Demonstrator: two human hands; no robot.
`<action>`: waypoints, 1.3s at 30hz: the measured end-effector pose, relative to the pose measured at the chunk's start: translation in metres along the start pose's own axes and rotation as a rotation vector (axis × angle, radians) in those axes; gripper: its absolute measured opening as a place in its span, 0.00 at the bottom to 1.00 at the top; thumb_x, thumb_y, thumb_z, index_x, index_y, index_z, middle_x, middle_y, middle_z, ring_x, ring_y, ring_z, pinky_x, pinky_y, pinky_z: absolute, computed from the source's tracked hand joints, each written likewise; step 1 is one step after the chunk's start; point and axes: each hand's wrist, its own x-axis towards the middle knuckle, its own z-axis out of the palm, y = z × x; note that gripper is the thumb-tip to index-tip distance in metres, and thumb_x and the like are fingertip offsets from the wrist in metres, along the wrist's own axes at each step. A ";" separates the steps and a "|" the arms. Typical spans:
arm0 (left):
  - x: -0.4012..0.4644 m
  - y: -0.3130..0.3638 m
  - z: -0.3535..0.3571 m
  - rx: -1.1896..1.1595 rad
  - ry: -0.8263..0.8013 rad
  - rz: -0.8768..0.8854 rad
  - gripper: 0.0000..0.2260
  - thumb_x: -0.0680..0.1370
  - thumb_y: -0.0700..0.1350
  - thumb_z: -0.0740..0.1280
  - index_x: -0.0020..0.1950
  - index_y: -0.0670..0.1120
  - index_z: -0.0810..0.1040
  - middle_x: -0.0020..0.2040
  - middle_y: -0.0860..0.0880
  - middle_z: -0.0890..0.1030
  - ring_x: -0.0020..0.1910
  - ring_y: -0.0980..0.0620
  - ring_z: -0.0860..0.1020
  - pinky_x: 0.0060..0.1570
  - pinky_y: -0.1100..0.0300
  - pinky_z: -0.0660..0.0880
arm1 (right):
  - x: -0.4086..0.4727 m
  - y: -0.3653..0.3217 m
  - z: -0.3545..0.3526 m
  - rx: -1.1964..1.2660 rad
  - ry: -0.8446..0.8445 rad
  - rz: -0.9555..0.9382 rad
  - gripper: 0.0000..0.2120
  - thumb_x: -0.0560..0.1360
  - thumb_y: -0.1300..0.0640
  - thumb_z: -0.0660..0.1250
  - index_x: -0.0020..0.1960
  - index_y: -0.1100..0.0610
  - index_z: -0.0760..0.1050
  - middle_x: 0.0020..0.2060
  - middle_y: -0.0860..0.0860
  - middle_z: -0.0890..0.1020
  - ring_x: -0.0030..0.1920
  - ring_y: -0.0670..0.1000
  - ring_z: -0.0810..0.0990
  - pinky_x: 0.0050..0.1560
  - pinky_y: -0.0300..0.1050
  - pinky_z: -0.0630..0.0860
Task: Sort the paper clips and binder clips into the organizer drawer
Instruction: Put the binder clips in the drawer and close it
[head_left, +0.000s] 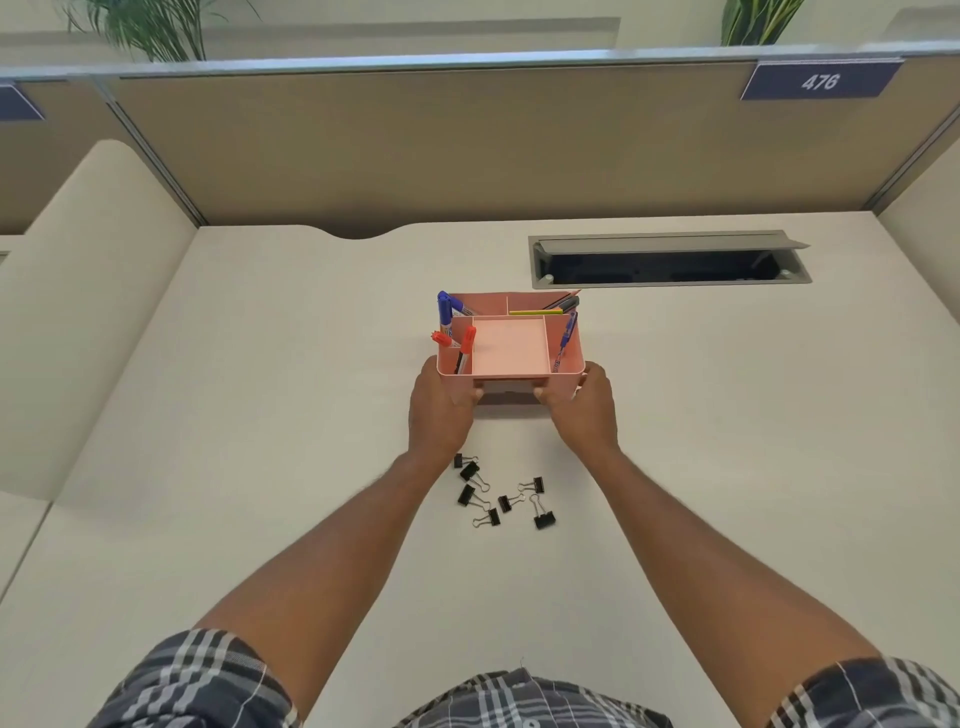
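Observation:
A pink desk organizer (511, 347) stands on the cream desk, with markers and pens upright in its side and back compartments. Its wide middle compartment is bare. My left hand (439, 410) grips its front left corner and my right hand (582, 408) grips its front right corner, with fingertips curled under the front edge where a white drawer front (509, 385) shows. Several black binder clips (501, 496) lie scattered on the desk between my forearms, nearer to me than the organizer. No paper clips are visible.
A grey cable hatch (670, 258) with its lid raised is set into the desk behind and right of the organizer. A tan partition (467, 145) closes the back of the desk. The desk (260, 415) spreads wide on both sides.

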 end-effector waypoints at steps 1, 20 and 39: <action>0.000 0.002 0.002 0.003 0.022 -0.009 0.21 0.74 0.44 0.73 0.64 0.52 0.71 0.54 0.57 0.76 0.54 0.55 0.76 0.48 0.64 0.72 | 0.003 0.002 0.003 -0.001 0.021 0.006 0.22 0.69 0.53 0.77 0.56 0.51 0.68 0.48 0.45 0.75 0.48 0.48 0.78 0.43 0.40 0.74; -0.094 -0.059 0.013 0.607 -0.070 0.226 0.17 0.75 0.39 0.65 0.64 0.44 0.75 0.60 0.46 0.75 0.60 0.43 0.73 0.53 0.50 0.69 | -0.021 0.026 0.039 -0.673 -0.160 -0.479 0.21 0.76 0.62 0.63 0.69 0.54 0.71 0.53 0.55 0.72 0.54 0.56 0.73 0.40 0.51 0.79; -0.096 -0.069 0.005 0.588 -0.039 0.297 0.13 0.74 0.37 0.68 0.58 0.42 0.80 0.53 0.45 0.78 0.50 0.42 0.75 0.49 0.51 0.73 | -0.068 0.046 0.027 -0.626 -0.148 -0.426 0.21 0.76 0.62 0.60 0.68 0.54 0.71 0.54 0.53 0.74 0.56 0.55 0.73 0.43 0.50 0.77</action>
